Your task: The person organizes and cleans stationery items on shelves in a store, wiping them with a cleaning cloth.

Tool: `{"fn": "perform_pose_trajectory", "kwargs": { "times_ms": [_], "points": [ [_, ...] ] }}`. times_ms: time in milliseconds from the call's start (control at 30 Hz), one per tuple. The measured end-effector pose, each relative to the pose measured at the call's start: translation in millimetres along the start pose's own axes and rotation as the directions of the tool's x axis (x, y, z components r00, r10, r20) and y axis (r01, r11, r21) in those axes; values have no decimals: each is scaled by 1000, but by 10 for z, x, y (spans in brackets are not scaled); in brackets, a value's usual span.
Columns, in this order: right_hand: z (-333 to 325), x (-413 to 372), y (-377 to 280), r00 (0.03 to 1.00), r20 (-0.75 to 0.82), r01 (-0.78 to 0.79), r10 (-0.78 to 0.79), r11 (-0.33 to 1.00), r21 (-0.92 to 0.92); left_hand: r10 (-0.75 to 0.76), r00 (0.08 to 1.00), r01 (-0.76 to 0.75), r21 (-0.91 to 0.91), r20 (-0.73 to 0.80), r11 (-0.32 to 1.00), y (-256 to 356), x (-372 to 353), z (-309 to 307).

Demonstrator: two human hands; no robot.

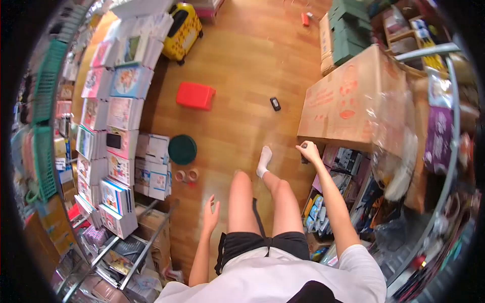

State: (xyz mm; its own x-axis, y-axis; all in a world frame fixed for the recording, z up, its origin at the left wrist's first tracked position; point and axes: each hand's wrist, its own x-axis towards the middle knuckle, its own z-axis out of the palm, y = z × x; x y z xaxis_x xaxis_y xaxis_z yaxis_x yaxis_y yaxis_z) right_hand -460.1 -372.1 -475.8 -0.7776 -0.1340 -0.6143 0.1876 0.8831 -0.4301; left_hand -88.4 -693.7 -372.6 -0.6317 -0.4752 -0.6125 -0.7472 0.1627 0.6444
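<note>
My left hand [210, 216] hangs beside my left knee over the wooden floor, its fingers stretched out and holding nothing; a dark spot shows on them. My right hand [308, 151] is raised in front of the lower edge of a big cardboard box [339, 98]. Its fingers are curled together around something small and dark, and I cannot tell what this is. Below that hand, a shelf of books and packets [343, 159] stands under the box. On the floor ahead lies a small black object [275, 104].
A red stool [195, 96], a dark green round stool [182, 149] and rolls of tape [192, 175] are on the floor at left. Stacked books [121, 113] line the left side. A yellow suitcase [183, 33] stands farther off. Green boxes [348, 30] are at the back right.
</note>
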Motion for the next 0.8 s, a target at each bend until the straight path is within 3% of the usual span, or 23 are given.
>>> {"fn": "perform_pose_trajectory", "kwargs": {
  "times_ms": [100,133,300,400,467,533,600,633,700,800],
  "points": [
    [389,888,294,988,120,-68,93,977,-203,-330,943,315,-222,-33,923,-701,180,373],
    [487,1133,315,990,116,-53,79,975,-218,-419,908,409,-189,-15,893,-1111,169,516],
    [1229,2610,303,985,129,-58,113,929,-364,-665,701,703,-91,258,705,-1750,-177,912],
    [1730,3449,315,996,85,1,32,935,-355,-733,656,708,-483,181,515,-2787,-741,1335],
    [1977,3916,244,999,24,-39,49,951,-307,-651,754,647,-278,92,710,-2572,58,1827],
    [2270,4308,253,996,-75,-76,57,957,-281,-345,938,342,250,-34,906,-1671,2301,2649],
    [2522,4616,293,988,-127,-120,83,939,-322,33,994,30,568,-102,823,-1166,4308,3358],
    [2640,4728,337,985,-128,-150,112,926,-345,132,984,-15,675,-123,738,-1076,4944,3571],
    [2801,4762,417,990,-117,-122,83,914,-387,215,966,-16,789,-147,615,-1016,5389,3665],
    [2822,4647,497,989,-46,107,-143,886,-450,76,995,12,806,-70,592,-920,5427,3489]
  ]
}}
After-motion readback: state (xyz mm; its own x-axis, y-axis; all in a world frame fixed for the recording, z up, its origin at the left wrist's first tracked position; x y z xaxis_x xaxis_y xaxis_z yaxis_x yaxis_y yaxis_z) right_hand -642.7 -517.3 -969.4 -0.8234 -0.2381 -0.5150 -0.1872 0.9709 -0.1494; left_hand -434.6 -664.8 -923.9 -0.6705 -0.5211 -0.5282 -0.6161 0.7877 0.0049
